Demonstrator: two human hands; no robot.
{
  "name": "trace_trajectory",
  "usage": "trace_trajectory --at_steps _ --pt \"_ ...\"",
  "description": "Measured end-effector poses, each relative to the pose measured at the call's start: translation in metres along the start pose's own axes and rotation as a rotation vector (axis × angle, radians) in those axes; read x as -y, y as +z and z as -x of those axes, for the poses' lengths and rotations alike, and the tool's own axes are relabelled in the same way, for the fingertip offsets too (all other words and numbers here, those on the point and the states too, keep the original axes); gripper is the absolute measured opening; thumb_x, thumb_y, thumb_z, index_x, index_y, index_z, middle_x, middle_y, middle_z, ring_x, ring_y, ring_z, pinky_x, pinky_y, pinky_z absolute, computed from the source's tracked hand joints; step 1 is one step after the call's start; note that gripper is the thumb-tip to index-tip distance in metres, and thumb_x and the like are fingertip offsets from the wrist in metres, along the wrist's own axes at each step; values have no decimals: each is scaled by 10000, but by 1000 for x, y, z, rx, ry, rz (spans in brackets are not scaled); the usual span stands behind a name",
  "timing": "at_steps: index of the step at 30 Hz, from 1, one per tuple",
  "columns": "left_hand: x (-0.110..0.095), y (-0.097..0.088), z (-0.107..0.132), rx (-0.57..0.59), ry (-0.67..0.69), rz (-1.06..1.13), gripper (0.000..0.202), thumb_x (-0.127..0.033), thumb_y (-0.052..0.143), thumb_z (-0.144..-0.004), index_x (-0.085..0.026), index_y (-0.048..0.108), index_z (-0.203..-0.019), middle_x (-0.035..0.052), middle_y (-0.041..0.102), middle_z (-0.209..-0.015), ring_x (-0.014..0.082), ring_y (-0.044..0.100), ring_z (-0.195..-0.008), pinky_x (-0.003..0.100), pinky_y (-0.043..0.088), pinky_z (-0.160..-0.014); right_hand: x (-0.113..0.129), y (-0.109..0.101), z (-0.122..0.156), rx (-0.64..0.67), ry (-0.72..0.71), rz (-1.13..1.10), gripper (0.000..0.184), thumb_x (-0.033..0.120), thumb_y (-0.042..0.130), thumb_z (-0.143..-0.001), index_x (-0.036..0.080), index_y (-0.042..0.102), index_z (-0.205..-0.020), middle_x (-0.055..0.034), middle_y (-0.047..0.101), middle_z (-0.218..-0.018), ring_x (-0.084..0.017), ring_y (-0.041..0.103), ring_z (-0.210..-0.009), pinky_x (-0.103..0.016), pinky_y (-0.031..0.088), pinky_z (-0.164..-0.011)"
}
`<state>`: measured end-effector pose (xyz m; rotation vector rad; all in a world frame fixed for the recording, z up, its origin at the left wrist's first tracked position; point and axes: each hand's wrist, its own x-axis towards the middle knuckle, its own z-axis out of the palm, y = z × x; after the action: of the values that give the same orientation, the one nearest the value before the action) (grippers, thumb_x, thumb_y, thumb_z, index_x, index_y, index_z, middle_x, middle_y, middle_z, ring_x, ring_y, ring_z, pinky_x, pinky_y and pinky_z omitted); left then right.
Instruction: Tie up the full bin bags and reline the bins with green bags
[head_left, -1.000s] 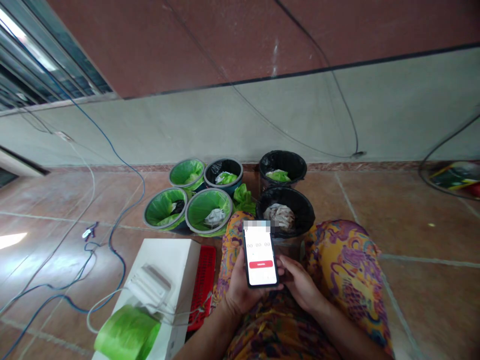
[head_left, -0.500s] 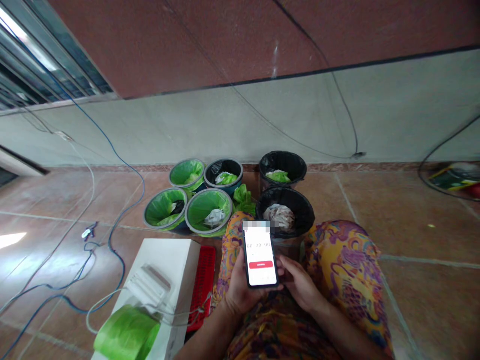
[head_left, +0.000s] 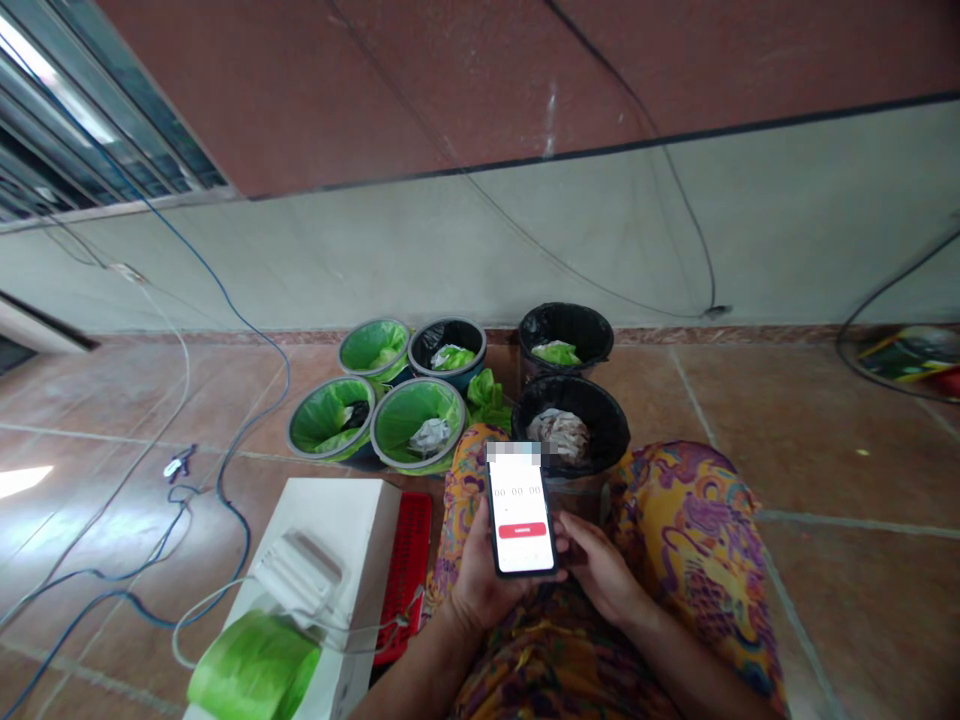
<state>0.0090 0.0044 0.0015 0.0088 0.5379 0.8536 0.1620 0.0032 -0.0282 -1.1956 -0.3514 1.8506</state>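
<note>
I sit on the floor with a smartphone [head_left: 519, 518] held upright over my lap, its white screen showing a red button. My left hand [head_left: 474, 580] wraps round the phone's lower left side. My right hand [head_left: 598, 568] cups the phone's right edge with its fingers curled behind it. Just beyond the phone stands a black-lined bin [head_left: 571, 432] with crumpled paper inside. My knees in bright patterned cloth [head_left: 679, 540] flank that bin.
Several small bins cluster by the wall: green-lined ones [head_left: 331, 416] [head_left: 418, 421] [head_left: 374, 346] and black-lined ones [head_left: 447, 346] [head_left: 564, 335]. A white box [head_left: 341, 520] with a green bag roll [head_left: 253, 668] and a white device lies at my left, beside a red basket [head_left: 407, 570]. Cables [head_left: 187, 500] trail across the tiled floor.
</note>
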Motion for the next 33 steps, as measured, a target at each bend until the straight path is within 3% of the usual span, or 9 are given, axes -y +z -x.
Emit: trace_trajectory --at_steps 21,29,33 --pt "-1 4 5 13 26 -30 674 -657 327 -891 -142 631 -1201 155 709 -1059 281 674 -924 426 541 -769 2 3 5 10 4 3 374 507 797 -640 170 699 -770 13 620 -624 -121 578 -582 -211 462 -451" --pt "-17 -2 31 152 154 16 727 -649 287 -906 -79 610 -1221 194 667 -1166 297 652 -1012 440 531 -815 16 43 14 21 -29 173 442 541 804 -606 189 716 -859 -20 690 -764 -150 616 -662 -245 501 -512" --pt "-34 -15 51 114 281 63 696 -614 320 -915 -62 595 -1237 223 641 -1201 317 644 -1030 464 531 -808 17 69 15 115 -59 348 426 585 738 -669 211 738 -873 -53 713 -834 -190 631 -709 -305 520 -606"
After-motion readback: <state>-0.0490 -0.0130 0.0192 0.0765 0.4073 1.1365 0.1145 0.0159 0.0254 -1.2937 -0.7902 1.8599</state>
